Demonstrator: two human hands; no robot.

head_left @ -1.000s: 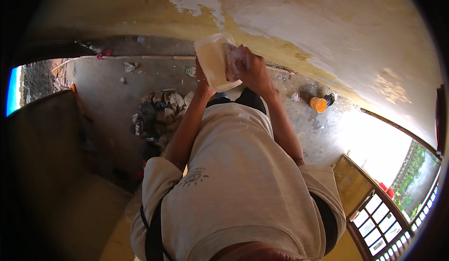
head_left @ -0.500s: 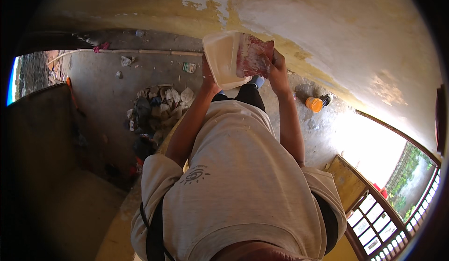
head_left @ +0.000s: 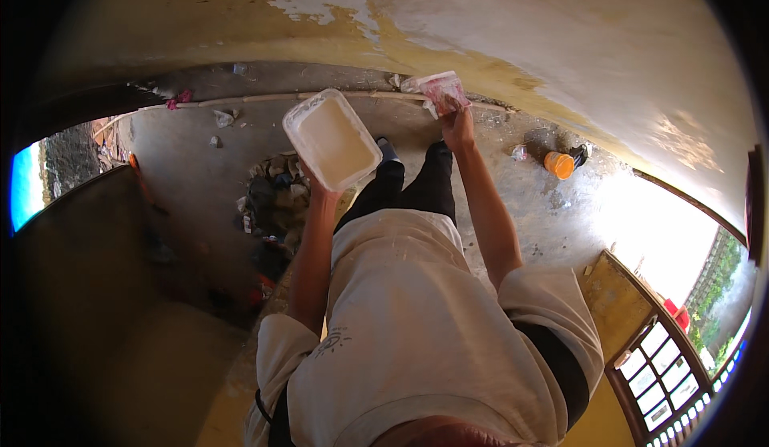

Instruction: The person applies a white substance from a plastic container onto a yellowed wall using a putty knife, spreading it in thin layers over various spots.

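Observation:
My left hand (head_left: pixel 322 189) grips a white plastic tub (head_left: pixel 293 130) from below at its near side, its fingers mostly hidden behind it. Cream-coloured paste (head_left: pixel 335 141) lies inside the tub, and its rim is smeared. Closed around a flat reddish spreader (head_left: pixel 445 90) is my right hand (head_left: pixel 459 128), over to the right of the tub and close to the wall. White paste streaks the spreader, with a clump at its left edge. Tub and spreader are apart.
Ahead rises a yellowish wall (head_left: pixel 481 38) with patchy pale areas. A bamboo pole (head_left: pixel 264 98) lies along its foot. An orange bucket (head_left: pixel 559 165) stands on the floor at right; a heap of rubbish (head_left: pixel 272 191) lies at left. A paned window (head_left: pixel 657 375) is at lower right.
The tub has moved left and toward me, tilting so its inside shows. My right hand has drawn the spreader away from the tub, slightly right. My view has shifted a little.

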